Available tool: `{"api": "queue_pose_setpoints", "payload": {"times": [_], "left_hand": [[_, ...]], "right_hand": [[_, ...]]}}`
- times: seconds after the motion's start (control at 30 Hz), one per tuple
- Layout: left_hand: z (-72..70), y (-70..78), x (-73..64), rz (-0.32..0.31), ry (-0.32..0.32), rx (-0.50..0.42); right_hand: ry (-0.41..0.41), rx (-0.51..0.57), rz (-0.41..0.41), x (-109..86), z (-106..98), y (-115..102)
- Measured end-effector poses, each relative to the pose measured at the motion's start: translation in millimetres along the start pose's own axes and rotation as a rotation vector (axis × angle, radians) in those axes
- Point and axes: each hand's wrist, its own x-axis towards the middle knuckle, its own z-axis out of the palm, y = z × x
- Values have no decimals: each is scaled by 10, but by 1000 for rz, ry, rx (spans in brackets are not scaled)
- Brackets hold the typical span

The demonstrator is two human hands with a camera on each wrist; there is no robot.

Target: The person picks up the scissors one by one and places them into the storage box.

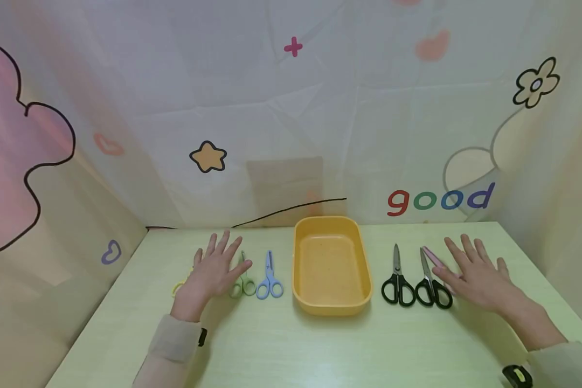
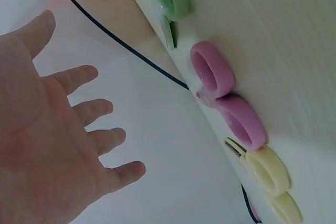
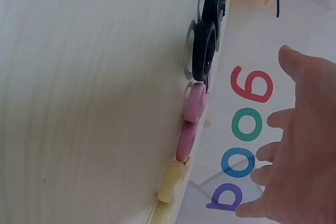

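Observation:
My left hand (image 1: 212, 272) hovers with fingers spread over the left row of scissors and holds nothing. Under and beside it lie yellow scissors (image 2: 268, 170), pink scissors (image 2: 212, 69), green scissors (image 1: 247, 285) and blue scissors (image 1: 269, 283); in the head view the hand hides the pink pair. On the other side my right hand (image 1: 485, 280) is spread above the right row, also holding nothing. Two black-handled scissors (image 1: 397, 291) lie left of it, the second pair (image 1: 434, 293) nearest its thumb. Pink scissors (image 3: 195, 103) and yellow scissors (image 3: 170, 182) are mostly covered by this hand in the head view.
A yellow rectangular tray (image 1: 332, 311) stands between the two rows of scissors, with nothing inside it. The pale table (image 1: 330, 350) ends at a printed curtain (image 1: 291, 118) behind, with more curtain along both sides.

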Motion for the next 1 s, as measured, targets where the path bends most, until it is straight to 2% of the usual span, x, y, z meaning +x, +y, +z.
{"api": "queue_pose_setpoints", "payload": {"times": [0.27,0.47,0.7,0.83,1.0], "left_hand": [[23,60,34,19,38,-68],[72,148,80,63,109,-217],[130,341,150,81,169,-376],[166,443,157,71,158,-514],[228,552,162,40,69,-730]], "right_hand": [[38,-23,-41,71,12,-60],[101,6,-102,85,46,-124],[132,30,-153,97,91,-241],[131,28,-168,111,108,-349],[130,0,-179,115,141,-471]]}}
